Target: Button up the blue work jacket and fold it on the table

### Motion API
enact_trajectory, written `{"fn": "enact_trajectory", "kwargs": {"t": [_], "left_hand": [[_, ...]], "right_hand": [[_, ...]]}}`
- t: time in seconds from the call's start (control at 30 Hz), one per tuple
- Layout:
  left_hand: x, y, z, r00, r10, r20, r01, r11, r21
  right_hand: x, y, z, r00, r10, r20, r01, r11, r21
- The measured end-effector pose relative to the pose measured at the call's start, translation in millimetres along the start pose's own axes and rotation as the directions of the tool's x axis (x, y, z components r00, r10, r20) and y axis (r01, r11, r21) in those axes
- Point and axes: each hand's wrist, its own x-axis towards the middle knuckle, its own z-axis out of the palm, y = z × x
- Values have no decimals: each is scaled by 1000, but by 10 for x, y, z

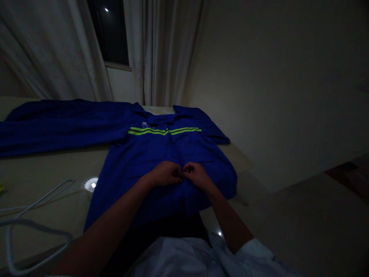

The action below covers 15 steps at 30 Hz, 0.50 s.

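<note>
One blue jacket (161,148) lies on the table (52,167) with its front facing up. It is spread out flat, maybe so that both hands can get to the middle of the front. One sleeve (63,129) goes out long to the left side, and the other is near the table's right edge. Bright green stripes (147,131) go across the chest.

The left hand (165,173) and the right hand (196,175) are close together, low on the front, where the two sides meet. Both are nearly closed, with thumb and fingers pinched. They seem to hold the cloth edge from both sides, perhaps to keep it steady. It is too dark to tell if a button is between the fingers.

A white cord (8,242) loops on the left, near a shiny round spot (91,184).
</note>
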Motion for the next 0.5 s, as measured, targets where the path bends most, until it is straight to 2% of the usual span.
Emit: {"fn": "enact_trajectory", "kwargs": {"t": [0.1,0.23,0.33,0.4,0.5], "left_hand": [[15,-23,24,999,21,-45,-23,999,-38],[32,-39,39,997,78,-15,-79,994,-69],[19,7,32,999,37,-8,-37,999,-29],[1,58,32,1000,19,-18,-19,1000,-3],[-21,120,50,998,37,-51,-35,998,52]], "right_hand": [[-29,19,-46,998,-26,62,24,999,40],[-111,58,-57,994,-92,66,89,995,40],[-148,56,-51,991,-117,60,113,992,63],[-149,47,-51,991,-127,34,124,988,89],[-152,62,-47,985,-151,-80,162,972,170]]}}
